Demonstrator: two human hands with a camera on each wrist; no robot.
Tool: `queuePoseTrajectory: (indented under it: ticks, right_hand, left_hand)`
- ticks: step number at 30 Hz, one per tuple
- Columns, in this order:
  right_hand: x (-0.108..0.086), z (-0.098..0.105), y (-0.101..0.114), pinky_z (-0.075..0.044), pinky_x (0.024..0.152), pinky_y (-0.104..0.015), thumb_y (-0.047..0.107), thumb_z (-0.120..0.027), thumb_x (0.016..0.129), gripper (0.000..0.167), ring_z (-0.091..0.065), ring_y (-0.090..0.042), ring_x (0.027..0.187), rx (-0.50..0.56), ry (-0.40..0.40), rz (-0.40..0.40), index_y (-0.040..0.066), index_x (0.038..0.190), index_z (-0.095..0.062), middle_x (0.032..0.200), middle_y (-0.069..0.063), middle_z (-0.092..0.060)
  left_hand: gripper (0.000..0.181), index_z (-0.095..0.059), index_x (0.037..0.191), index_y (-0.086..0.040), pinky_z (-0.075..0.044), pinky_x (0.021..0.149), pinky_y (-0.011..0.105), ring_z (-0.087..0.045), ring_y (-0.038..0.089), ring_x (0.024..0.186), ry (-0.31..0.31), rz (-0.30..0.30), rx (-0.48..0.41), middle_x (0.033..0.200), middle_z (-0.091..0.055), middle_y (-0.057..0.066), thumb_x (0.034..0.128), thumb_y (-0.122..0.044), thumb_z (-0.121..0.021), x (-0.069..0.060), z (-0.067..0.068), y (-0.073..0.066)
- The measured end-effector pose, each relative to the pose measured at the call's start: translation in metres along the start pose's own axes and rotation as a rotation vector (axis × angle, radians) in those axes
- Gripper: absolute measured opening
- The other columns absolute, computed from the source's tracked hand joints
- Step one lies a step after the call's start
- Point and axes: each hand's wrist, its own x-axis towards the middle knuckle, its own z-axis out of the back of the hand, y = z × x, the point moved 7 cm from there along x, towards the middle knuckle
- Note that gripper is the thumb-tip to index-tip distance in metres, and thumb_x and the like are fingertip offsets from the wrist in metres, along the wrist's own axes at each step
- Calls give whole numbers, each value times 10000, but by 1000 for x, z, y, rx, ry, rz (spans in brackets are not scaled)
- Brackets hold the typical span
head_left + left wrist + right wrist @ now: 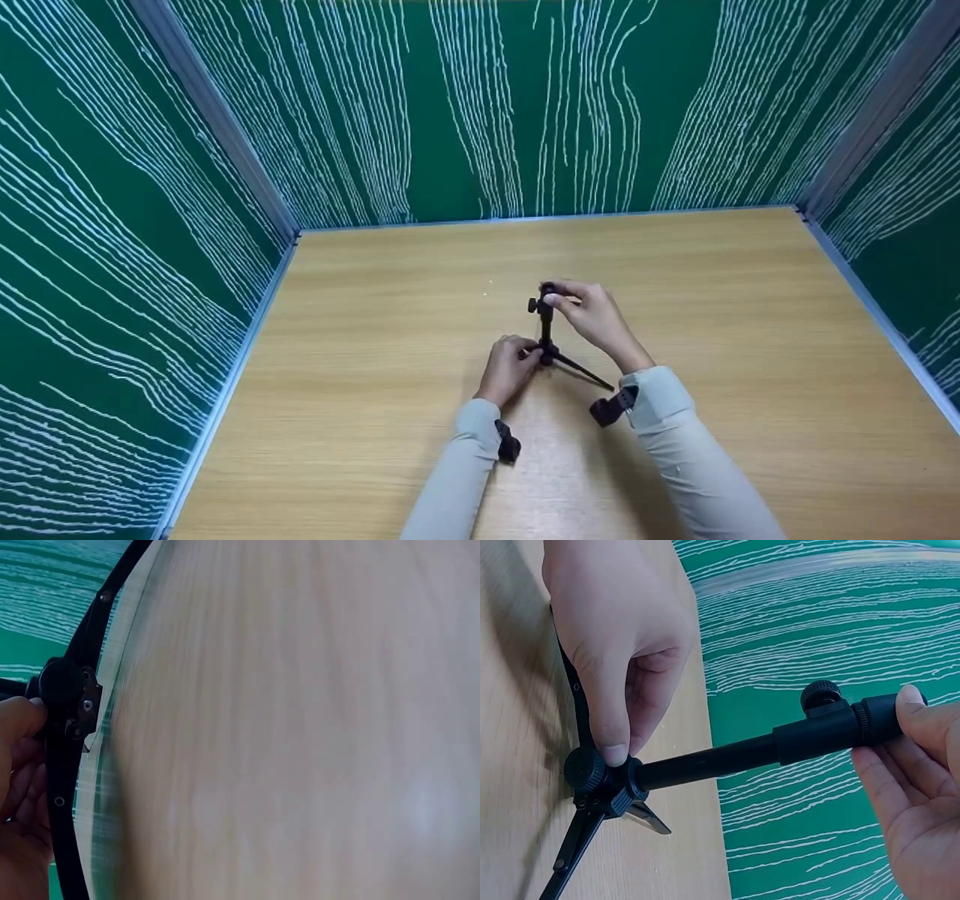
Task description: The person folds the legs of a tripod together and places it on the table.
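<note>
A small black tripod (546, 330) stands on the table with its legs spread and its post upright. Around the top end of the post curl the thumb and fingers of my right hand (600, 319). Lower down, my left hand (505, 369) pinches the tripod at its hub, where the legs meet. The right wrist view shows the hub with a ridged knob (585, 769), the left thumb pressed beside it. A second knob (821, 697) sticks out near the top of the post. In the left wrist view, the curved legs (62, 802) show close up.
A light wooden table (360, 300) lies under the tripod. Green panels (442, 150) with white wavy lines rise at the back and both sides, joined by grey corner posts (225, 127). Black cameras (508, 442) are strapped to both wrists.
</note>
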Motion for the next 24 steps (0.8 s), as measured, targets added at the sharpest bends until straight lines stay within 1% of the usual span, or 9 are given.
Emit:
queuePoseTrajectory:
  ticks: [4, 8, 12, 17, 19, 24]
  right_hand:
    - [0, 0, 1, -513, 956, -430, 72, -636, 915, 279, -635, -315, 1103, -12, 0, -2, -27, 1174, -660, 1129, -195, -690]
    - [0, 1, 3, -510, 960, -429, 69, -637, 913, 285, -634, -323, 1104, -11, 6, -1, -33, 1178, -655, 1139, -203, -684]
    - [-1, 1, 3, -503, 969, -437, 71, -637, 913, 295, -625, -335, 1121, -18, 14, 3, -43, 1184, -647, 1165, -211, -670]
    - [-1, 3, 2, -500, 967, -468, 102, -645, 912, 295, -631, -327, 1112, -65, 10, 15, -22, 1179, -658, 1154, -190, -681]
    - [-1, 3, 2, -502, 964, -468, 105, -642, 915, 292, -634, -319, 1107, -62, 9, 16, -21, 1178, -660, 1146, -186, -686]
    - [-1, 5, 3, -508, 962, -442, 83, -626, 924, 288, -633, -314, 1105, -26, 12, 7, -39, 1183, -650, 1144, -196, -684]
  left_hand:
    - [112, -753, 924, -62, -480, 737, 215, -612, 142, 790, -18, 7, -17, 838, -715, 34, 878, -143, -690, -1, 0, 1]
    - [118, -752, 933, -64, -481, 744, 214, -611, 139, 794, -36, 10, -38, 839, -712, 35, 879, -148, -690, -2, 0, 2]
    - [111, -750, 931, -49, -496, 741, 219, -622, 150, 796, -58, 2, -89, 842, -714, 49, 869, -124, -697, -3, 0, 4]
    - [102, -750, 926, -43, -491, 711, 192, -609, 136, 780, -57, 23, -135, 832, -709, 55, 869, -108, -696, -4, -1, 6]
    - [103, -749, 927, -39, -480, 699, 181, -595, 125, 768, -53, 34, -145, 824, -704, 58, 870, -106, -694, -4, -2, 6]
    - [111, -751, 926, -34, -467, 677, 175, -565, 92, 735, -64, 21, -149, 798, -692, 53, 864, -109, -698, -3, -1, 4]
